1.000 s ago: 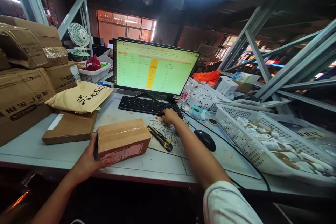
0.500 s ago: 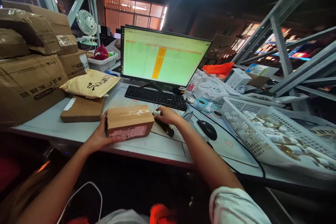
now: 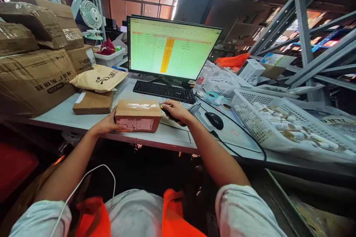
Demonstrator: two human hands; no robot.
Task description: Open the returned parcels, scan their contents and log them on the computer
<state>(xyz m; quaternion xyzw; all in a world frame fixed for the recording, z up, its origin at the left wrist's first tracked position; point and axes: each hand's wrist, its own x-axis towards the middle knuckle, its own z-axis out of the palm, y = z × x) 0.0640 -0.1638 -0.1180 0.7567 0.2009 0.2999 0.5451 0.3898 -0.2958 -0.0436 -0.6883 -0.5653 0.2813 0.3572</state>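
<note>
A taped cardboard box (image 3: 138, 110) with a pink-tinted printed label on its near side rests at the front of the desk. My left hand (image 3: 109, 122) grips its left end, thumb on the near side. At the box's right end, my right hand (image 3: 174, 111) is closed around a black utility knife (image 3: 181, 122) with a bit of yellow near its front. My fingers cover most of the knife, and its blade cannot be made out. The front of this hand is close to the box's top right edge.
A flat carton (image 3: 93, 103) and a padded mailer (image 3: 98, 78) lie left, beside stacked large boxes (image 3: 33, 81). Behind are a keyboard (image 3: 164, 91) and a monitor (image 3: 172, 48). On the right are a scanner (image 3: 198, 113), a mouse (image 3: 214, 120) and a white basket (image 3: 250, 129) of rolls.
My right hand has closed around the utility knife and lifted it from the desk beside the box. My left hand still holds the box. The view has tilted downward.
</note>
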